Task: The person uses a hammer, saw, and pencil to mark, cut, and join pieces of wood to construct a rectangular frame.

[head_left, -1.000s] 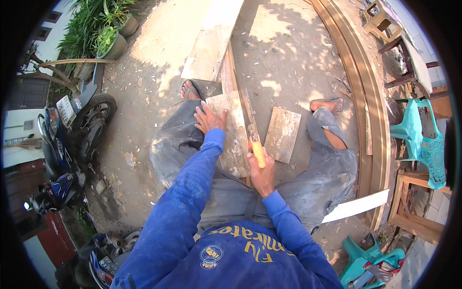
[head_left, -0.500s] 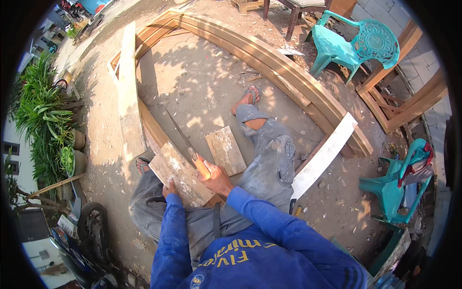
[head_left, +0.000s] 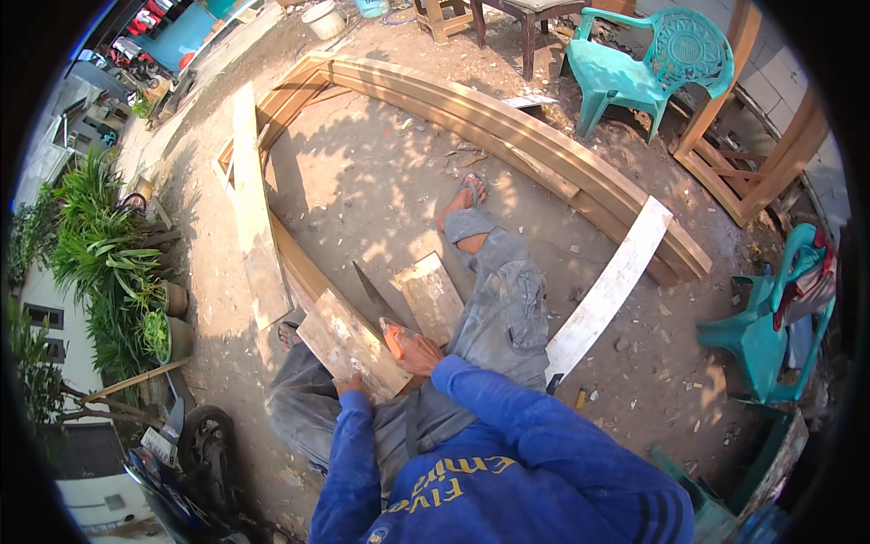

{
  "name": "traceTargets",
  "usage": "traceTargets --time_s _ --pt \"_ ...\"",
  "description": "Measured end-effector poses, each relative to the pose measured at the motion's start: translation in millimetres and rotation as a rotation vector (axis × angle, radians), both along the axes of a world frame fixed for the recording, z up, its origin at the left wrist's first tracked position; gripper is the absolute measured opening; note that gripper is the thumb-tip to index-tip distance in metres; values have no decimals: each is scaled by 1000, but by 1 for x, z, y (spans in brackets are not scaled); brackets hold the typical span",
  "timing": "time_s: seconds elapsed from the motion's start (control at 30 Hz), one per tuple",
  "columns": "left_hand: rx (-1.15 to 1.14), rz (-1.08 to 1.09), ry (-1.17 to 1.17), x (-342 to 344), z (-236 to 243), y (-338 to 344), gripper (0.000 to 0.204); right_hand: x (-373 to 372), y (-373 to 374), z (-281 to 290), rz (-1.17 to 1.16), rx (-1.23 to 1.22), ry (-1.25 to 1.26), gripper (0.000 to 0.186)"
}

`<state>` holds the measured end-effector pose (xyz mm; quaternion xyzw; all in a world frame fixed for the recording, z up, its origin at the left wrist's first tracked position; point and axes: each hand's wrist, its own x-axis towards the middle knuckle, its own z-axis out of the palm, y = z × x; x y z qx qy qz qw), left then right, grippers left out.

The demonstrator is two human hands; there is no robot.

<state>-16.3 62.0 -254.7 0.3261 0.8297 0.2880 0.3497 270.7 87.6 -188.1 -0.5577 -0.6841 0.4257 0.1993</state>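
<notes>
My right hand (head_left: 419, 354) is closed round the orange handle of a handsaw (head_left: 372, 292). The blade slants away from me, along the right edge of a pale, weathered wooden board (head_left: 349, 343). That board lies across my lap and the frame timber beyond it. My left hand (head_left: 351, 386) grips the board's near left edge, its fingers partly hidden by the sleeve and board. Just right of the saw is a shorter, stained wooden board (head_left: 431, 296), next to my right leg. Whether the saw's teeth touch the board cannot be made out.
Long brown timbers (head_left: 471, 104) form a bent frame around my feet. A plank (head_left: 252, 208) lies across its left side, and a whitish board (head_left: 607, 281) at right. Green plastic chairs (head_left: 634, 77) stand to the right; potted plants (head_left: 109, 245) and a motorcycle (head_left: 204, 453) are left.
The saw's tip has come nearer to me and to the right, and less blade length shows. My left hand keeps its hold on the board. The whole view has shifted slightly.
</notes>
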Motion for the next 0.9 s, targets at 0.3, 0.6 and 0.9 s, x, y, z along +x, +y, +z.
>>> traceTargets --time_s 0.3,0.6,0.9 --pt "-78 91 -401 9 20 3 64 -7 -3 -23 -17 138 183 40" --pt "283 167 -1026 51 90 43 78 3 0 32 -27 594 227 42" --pt "574 232 -947 31 198 90 87 134 22 278 -214 867 160 45"
